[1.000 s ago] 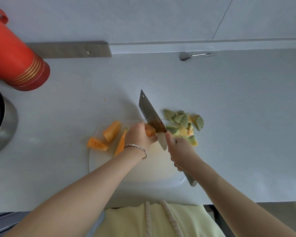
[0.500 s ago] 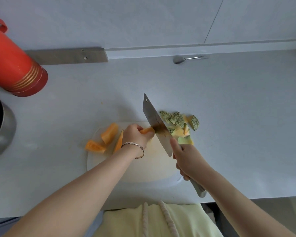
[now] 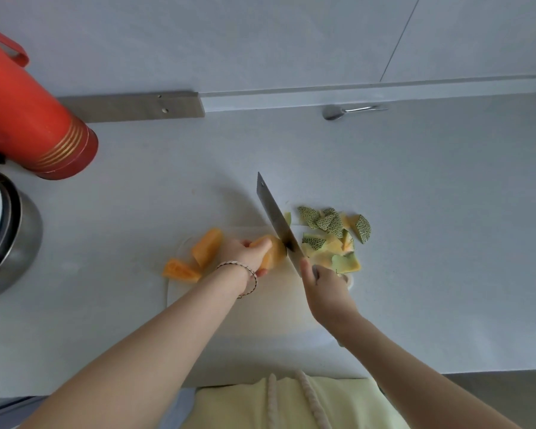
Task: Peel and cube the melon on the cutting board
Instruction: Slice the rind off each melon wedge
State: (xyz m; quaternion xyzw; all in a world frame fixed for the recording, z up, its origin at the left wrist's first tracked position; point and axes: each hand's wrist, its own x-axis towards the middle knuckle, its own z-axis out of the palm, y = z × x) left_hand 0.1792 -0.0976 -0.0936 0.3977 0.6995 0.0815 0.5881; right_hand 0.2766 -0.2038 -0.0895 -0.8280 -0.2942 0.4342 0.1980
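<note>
- Melon piece (image 3: 271,253) is lying at the far edge of the cutting board (image 3: 270,305), long axis running roughly left-right, right end touching the blade.
- Cleaver (image 3: 276,221) is slanting from the board's right side past its far edge, tip pointing away from the person.
- Left hand (image 3: 245,252) is curling over the piece, gripping it.
- Right hand (image 3: 325,289) is wrapping the handle, one finger lying along the blade.
- Peel scraps (image 3: 331,233) are lying at the board's far right corner.

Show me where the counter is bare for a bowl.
Bare counter lies right of the green netted rinds, between them and the metal spoon, and between the red flask and the white cutting board. The board's far end is crowded: orange melon pieces, steel cleaver, left hand, right hand.
</note>
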